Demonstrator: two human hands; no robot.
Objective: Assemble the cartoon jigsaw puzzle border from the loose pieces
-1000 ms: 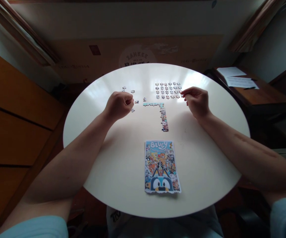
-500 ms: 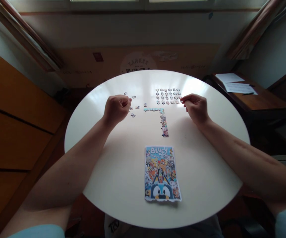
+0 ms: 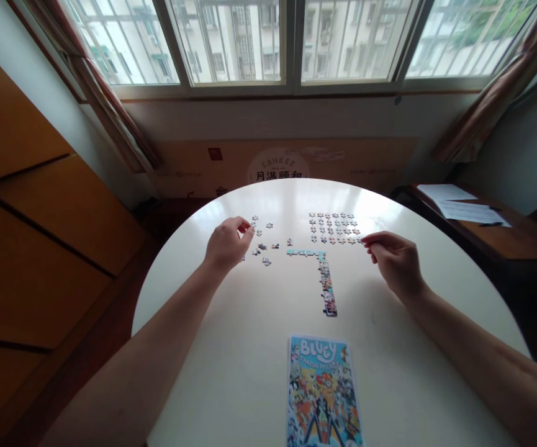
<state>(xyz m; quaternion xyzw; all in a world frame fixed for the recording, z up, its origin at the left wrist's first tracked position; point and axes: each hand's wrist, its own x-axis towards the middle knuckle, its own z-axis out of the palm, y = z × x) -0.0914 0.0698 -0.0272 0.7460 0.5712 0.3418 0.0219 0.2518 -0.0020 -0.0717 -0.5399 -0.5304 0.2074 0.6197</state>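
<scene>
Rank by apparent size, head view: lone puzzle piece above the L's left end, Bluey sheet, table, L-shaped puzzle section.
1. Table
2. Bluey sheet
3. L-shaped puzzle section
4. Lone puzzle piece

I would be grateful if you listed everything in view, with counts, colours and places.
Table: one, white, centre
Picture sheet: one, multicoloured, near edge
Joined puzzle strip: one, multicoloured, bent, mid-table
Gridded pieces: about two dozen, mixed colours, beyond the strip
Scattered pieces: roughly ten, mixed colours, by the left hand
Windows: four panes, pale frames, far wall
Curtains: two, pinkish-brown, beside the windows
Printed panel: one, tan, below the windows
Cabinet: one, orange-brown, left
Side table: one, brown, right
Papers: at least two, white, on it
Pen: at least one, dark, by the papers
Left hand: one, bare, by the scattered pieces
Right hand: one, bare, fingertips at the grid's near right corner
</scene>
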